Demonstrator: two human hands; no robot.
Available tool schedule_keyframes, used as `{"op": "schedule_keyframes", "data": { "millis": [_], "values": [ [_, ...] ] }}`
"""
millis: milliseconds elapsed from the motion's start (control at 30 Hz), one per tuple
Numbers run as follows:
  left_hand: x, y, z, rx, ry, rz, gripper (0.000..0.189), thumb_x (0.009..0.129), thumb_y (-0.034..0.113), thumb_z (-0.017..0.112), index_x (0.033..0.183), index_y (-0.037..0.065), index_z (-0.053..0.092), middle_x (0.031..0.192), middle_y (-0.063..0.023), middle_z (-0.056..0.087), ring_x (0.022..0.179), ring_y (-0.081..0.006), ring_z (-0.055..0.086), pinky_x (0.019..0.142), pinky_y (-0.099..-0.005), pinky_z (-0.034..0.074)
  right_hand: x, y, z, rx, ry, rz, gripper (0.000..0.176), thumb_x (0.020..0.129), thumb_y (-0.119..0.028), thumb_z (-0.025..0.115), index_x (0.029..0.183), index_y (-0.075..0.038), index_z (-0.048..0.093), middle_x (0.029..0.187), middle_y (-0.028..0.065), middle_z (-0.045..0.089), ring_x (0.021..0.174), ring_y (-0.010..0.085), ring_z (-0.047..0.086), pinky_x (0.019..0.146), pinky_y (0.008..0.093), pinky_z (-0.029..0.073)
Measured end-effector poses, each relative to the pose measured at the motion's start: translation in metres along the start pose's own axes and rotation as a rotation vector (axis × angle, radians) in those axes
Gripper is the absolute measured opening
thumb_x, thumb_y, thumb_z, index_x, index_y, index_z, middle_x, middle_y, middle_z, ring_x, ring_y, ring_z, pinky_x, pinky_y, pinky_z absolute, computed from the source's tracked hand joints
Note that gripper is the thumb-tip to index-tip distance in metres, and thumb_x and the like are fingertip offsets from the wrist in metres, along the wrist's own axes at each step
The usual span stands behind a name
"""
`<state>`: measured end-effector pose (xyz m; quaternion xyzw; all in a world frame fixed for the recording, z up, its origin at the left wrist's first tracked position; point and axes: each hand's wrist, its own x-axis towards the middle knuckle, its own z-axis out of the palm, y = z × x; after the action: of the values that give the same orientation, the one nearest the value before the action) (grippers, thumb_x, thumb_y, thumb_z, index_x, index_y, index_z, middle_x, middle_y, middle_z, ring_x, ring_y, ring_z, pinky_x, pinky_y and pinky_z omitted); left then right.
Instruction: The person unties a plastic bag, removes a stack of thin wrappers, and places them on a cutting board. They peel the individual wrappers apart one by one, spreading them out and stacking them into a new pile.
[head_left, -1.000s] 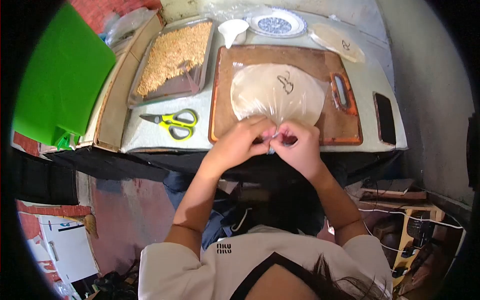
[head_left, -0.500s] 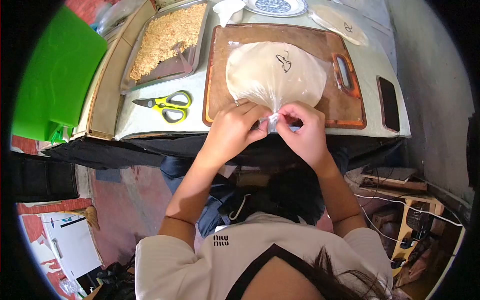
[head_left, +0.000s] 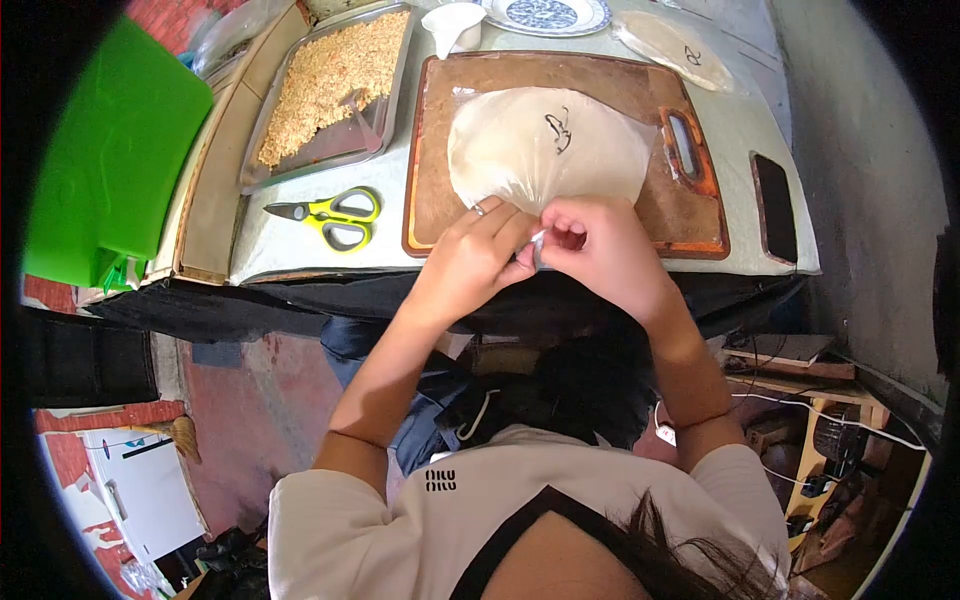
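A clear plastic bag (head_left: 545, 150) with a pale, flat, round content and a black handwritten mark lies on the brown cutting board (head_left: 440, 110). Its neck is bunched together at the board's front edge. My left hand (head_left: 480, 250) pinches the gathered neck from the left, a ring on one finger. From the right, my right hand (head_left: 600, 250) is closed at the same spot, thumb and fingertips together on the twisted plastic. The fingers partly hide the bag's end.
Left of the board lie yellow-green scissors (head_left: 335, 218); behind them is a metal tray (head_left: 335, 150) of crumbly chopped food with a scraper. A white cup (head_left: 455, 28), patterned plate (head_left: 548, 14), another marked bag (head_left: 672, 50), phone (head_left: 773, 208) and green bin (head_left: 115, 150) surround the board.
My right hand has shifted slightly left and turned over the bag's neck, now closer to my left hand. The bag's top has moved a little, its mark tilting.
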<state>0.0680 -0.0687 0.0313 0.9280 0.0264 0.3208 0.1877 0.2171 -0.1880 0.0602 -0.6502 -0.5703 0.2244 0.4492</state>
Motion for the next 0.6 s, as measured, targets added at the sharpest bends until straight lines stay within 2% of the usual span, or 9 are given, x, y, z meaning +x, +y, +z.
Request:
{"op": "schedule_keyframes", "data": {
  "millis": [67, 167, 267, 367, 433, 500, 600],
  "values": [
    [0.005, -0.003, -0.008, 0.041, -0.081, 0.064, 0.027, 0.073, 0.013, 0.071, 0.096, 0.003, 0.060, 0.088, -0.0097, 0.059, 0.086, -0.0283, 0.060, 0.071, -0.0397, 0.052, 0.002, 0.000, -0.004, -0.086, -0.057, -0.023, 0.017, 0.073, -0.008, 0.073, 0.073, 0.002, 0.059, 0.065, 0.0129, 0.062, 0.057, 0.0205, 0.062, 0.057, 0.0307, 0.048],
    [0.011, -0.006, -0.013, 0.078, -0.084, 0.152, 0.024, 0.076, 0.015, 0.068, 0.096, 0.005, 0.060, 0.089, -0.0075, 0.058, 0.086, -0.0275, 0.059, 0.071, -0.0390, 0.052, 0.004, -0.003, -0.004, -0.201, -0.018, -0.105, 0.017, 0.071, -0.010, 0.073, 0.070, 0.001, 0.060, 0.067, 0.0133, 0.062, 0.058, 0.0240, 0.061, 0.056, 0.0334, 0.048],
    [0.017, -0.003, -0.014, 0.076, -0.028, 0.068, 0.024, 0.076, 0.020, 0.068, 0.095, 0.008, 0.061, 0.089, -0.0064, 0.058, 0.087, -0.0270, 0.058, 0.070, -0.0394, 0.051, 0.007, -0.006, 0.003, -0.104, 0.170, -0.138, 0.017, 0.069, -0.009, 0.072, 0.069, 0.000, 0.058, 0.066, 0.0119, 0.061, 0.056, 0.0250, 0.059, 0.054, 0.0345, 0.046],
    [0.015, -0.003, 0.002, 0.144, 0.109, 0.035, 0.025, 0.076, 0.026, 0.068, 0.095, 0.011, 0.062, 0.087, -0.0045, 0.058, 0.086, -0.0263, 0.057, 0.067, -0.0385, 0.051, 0.005, 0.001, 0.016, -0.106, 0.355, -0.167, 0.016, 0.067, -0.008, 0.072, 0.067, -0.002, 0.057, 0.064, 0.0105, 0.058, 0.055, 0.0245, 0.058, 0.052, 0.0342, 0.045],
    [0.013, 0.006, 0.008, 0.212, 0.151, -0.053, 0.026, 0.074, 0.028, 0.069, 0.094, 0.012, 0.062, 0.086, -0.0026, 0.058, 0.085, -0.0257, 0.056, 0.066, -0.0377, 0.050, 0.004, 0.007, 0.023, -0.144, 0.449, -0.207, 0.016, 0.066, -0.006, 0.071, 0.067, -0.003, 0.056, 0.064, 0.0096, 0.057, 0.054, 0.0237, 0.057, 0.051, 0.0337, 0.045],
    [0.009, 0.011, 0.016, 0.270, 0.206, -0.122, 0.026, 0.073, 0.031, 0.069, 0.092, 0.014, 0.063, 0.085, 0.0004, 0.059, 0.083, -0.0246, 0.054, 0.066, -0.0372, 0.047, 0.003, 0.013, 0.028, -0.171, 0.513, -0.237, 0.015, 0.065, -0.005, 0.071, 0.068, -0.004, 0.056, 0.063, 0.0089, 0.056, 0.054, 0.0229, 0.056, 0.050, 0.0331, 0.044],
    [0.003, 0.013, 0.025, 0.312, 0.273, -0.158, 0.027, 0.074, 0.033, 0.069, 0.092, 0.015, 0.064, 0.084, 0.0004, 0.058, 0.084, -0.0238, 0.054, 0.069, -0.0371, 0.043, 0.001, 0.015, 0.033, -0.166, 0.559, -0.246, 0.015, 0.065, -0.002, 0.071, 0.068, -0.004, 0.056, 0.063, 0.0081, 0.056, 0.054, 0.0216, 0.056, 0.050, 0.0321, 0.044]
  ]
}}
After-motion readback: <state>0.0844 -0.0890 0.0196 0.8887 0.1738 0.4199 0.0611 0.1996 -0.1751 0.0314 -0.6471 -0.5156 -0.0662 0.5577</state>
